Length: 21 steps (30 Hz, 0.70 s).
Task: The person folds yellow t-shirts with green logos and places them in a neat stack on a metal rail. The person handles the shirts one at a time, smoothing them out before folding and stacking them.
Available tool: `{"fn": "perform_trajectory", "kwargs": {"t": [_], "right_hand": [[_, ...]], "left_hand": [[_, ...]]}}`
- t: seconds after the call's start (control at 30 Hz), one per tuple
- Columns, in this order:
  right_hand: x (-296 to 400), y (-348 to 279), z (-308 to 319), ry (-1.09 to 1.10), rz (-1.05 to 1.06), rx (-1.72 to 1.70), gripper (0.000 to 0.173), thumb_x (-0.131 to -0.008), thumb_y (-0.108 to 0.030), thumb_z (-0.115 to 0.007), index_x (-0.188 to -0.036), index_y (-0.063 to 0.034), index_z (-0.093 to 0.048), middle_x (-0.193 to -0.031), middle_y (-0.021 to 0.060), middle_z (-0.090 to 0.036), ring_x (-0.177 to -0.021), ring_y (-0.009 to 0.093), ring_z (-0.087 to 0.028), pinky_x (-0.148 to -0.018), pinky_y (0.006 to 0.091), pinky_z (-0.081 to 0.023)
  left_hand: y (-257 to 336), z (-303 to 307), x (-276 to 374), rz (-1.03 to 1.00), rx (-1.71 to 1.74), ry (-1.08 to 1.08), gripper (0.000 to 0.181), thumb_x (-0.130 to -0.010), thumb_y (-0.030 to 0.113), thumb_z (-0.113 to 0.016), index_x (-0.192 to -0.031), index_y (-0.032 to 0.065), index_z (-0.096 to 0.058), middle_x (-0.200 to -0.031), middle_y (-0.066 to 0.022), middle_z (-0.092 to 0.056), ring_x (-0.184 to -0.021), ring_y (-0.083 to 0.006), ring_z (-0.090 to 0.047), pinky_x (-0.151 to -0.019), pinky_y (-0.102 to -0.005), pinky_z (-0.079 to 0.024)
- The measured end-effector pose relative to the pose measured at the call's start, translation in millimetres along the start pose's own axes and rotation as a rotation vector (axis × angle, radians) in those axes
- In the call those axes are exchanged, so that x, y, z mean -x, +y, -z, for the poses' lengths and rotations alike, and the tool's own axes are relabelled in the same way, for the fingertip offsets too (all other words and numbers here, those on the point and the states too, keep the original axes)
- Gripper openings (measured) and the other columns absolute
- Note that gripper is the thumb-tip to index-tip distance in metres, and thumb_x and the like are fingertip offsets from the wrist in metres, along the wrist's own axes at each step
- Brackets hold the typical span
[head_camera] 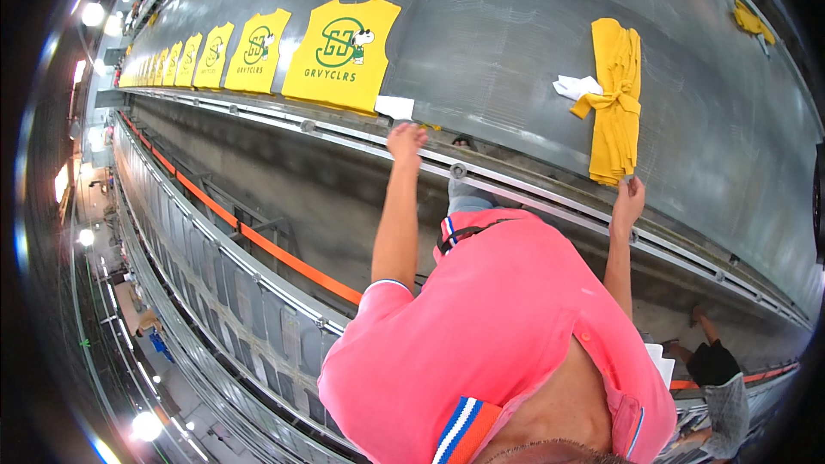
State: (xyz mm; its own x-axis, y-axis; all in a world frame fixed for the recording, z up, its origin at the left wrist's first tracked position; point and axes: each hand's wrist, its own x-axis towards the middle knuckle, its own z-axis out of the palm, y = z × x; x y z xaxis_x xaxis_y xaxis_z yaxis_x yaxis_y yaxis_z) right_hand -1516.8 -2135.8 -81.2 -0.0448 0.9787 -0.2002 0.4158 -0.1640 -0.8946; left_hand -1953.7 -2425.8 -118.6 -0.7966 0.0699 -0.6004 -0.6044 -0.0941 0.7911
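A tied bundle of yellow fabric pieces (615, 58) lies lengthwise on the long grey table (490, 32), a yellow strip knotted round its middle. My right hand (627, 203) is at the bundle's near end, fingertips together by a small greyish spot; whether they grip anything is unclear. A crumpled white paper or cloth (577, 87) sits against the bundle's left side. My left hand (406, 142), fingers curled, is over the table's near edge, just below a white sheet (394, 107). That sheet touches the corner of the nearest yellow shirt panel (345, 55), which bears green print and a cartoon dog.
More printed yellow panels (258, 51) run in a row to the left. A metal rail (457, 171) follows the table's near edge. Behind me are another long table (258, 322) and an orange strip (258, 241). Another person (715, 374) is at lower right. Yellow fabric (753, 22) lies far right.
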Motion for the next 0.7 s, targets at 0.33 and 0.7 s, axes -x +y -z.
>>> {"fn": "perform_trajectory", "kwargs": {"t": [0.33, 0.7], "right_hand": [[78.7, -66.8, -115.5, 0.414, 0.295, 0.47, 0.046, -0.084, -0.015, -0.067, -0.121, 0.0058, -0.052, -0.127, 0.0229, -0.047, -0.126, 0.035, -0.039, -0.108, 0.0415, -0.028], [191.1, -119.9, -260.5, -0.385, 0.097, 0.008, 0.032, -0.087, -0.014, -0.067, -0.114, 0.0011, -0.061, -0.113, 0.0126, -0.064, -0.105, 0.023, -0.061, -0.092, 0.0335, -0.048]], "left_hand": [[29.6, 3.2, -83.4, 0.238, -0.194, -0.293, 0.017, -0.089, 0.001, -0.058, -0.104, -0.0041, -0.052, -0.091, -0.0172, -0.065, -0.067, -0.0266, -0.066, -0.05, -0.0338, -0.052], [48.0, 19.0, -88.4, 0.31, -0.297, -0.471, 0.01, -0.084, 0.003, -0.056, -0.075, 0.0023, -0.056, -0.056, -0.0063, -0.054, -0.042, -0.0145, -0.045, -0.039, -0.0286, -0.031]]}}
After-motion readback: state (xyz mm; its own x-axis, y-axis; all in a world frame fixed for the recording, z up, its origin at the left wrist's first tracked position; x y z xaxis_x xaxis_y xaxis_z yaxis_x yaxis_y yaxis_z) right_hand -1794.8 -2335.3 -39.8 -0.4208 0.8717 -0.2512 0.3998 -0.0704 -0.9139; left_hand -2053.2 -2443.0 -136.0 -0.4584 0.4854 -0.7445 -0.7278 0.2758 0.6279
